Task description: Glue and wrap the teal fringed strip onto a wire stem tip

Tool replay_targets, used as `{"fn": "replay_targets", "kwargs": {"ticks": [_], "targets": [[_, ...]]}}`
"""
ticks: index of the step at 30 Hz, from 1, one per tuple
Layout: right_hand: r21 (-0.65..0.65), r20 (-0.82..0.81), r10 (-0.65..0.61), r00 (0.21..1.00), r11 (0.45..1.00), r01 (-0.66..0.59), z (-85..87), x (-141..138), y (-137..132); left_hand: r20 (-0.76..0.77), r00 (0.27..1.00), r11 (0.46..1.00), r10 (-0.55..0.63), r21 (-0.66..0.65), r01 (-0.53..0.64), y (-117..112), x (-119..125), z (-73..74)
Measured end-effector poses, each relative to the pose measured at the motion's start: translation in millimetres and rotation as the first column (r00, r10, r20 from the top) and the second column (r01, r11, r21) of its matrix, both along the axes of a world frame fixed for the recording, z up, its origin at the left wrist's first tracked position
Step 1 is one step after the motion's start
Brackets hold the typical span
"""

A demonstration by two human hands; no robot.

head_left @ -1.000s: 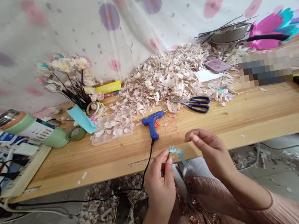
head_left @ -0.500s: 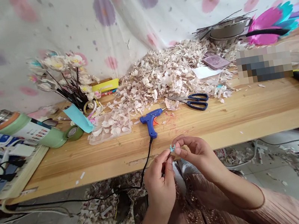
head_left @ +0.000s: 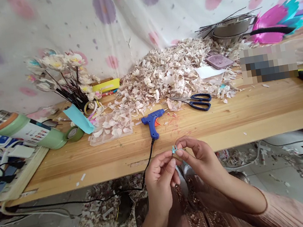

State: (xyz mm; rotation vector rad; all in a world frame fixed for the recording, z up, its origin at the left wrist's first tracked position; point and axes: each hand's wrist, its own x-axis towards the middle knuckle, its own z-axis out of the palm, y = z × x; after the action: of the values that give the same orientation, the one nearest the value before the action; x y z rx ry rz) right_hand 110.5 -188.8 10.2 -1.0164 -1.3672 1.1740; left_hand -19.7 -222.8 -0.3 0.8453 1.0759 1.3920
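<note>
My left hand (head_left: pixel 159 179) is closed in a pinch on a thin dark stem (head_left: pixel 172 157), most of it hidden by the fingers. At the stem's tip sits a small light-blue strip (head_left: pixel 173 149), curled or fringed. My right hand (head_left: pixel 203 161) pinches the free end of this strip between thumb and forefinger. Both hands are held just off the front edge of the wooden table (head_left: pixel 112 154). Beyond them lies a blue hot glue gun (head_left: pixel 152 123) on its side, and dark-handled scissors (head_left: pixel 200 102) rest to its right.
A large heap of pale petals (head_left: pixel 162 73) covers the back. A clear tray (head_left: pixel 110 129) with petals, a green tape roll (head_left: pixel 74 133), a tilted green flask (head_left: pixel 27 129) and a bunch of artificial flowers (head_left: pixel 61 74) stand left. The glue gun's cord (head_left: pixel 148 165) hangs over the edge.
The fingers of my left hand have shifted on the stem, with the thumb now laid across it. The light-blue strip is turned slightly, its end drawn toward my right fingers.
</note>
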Motion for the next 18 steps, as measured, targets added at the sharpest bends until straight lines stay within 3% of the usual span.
{"fn": "replay_targets", "kwargs": {"ticks": [10,18], "targets": [[0.033,0.022,-0.035,0.999,0.999,0.034,1.7,-2.5,-1.9,0.133,0.991,0.999,-0.006,-0.045,0.012,-1.0,2.5,4.5],[0.055,0.037,-0.036,0.999,0.998,0.034,2.8,-3.6,-3.0,0.064,0.997,0.999,-0.038,-0.028,0.04,-2.1,0.3,4.5]]}}
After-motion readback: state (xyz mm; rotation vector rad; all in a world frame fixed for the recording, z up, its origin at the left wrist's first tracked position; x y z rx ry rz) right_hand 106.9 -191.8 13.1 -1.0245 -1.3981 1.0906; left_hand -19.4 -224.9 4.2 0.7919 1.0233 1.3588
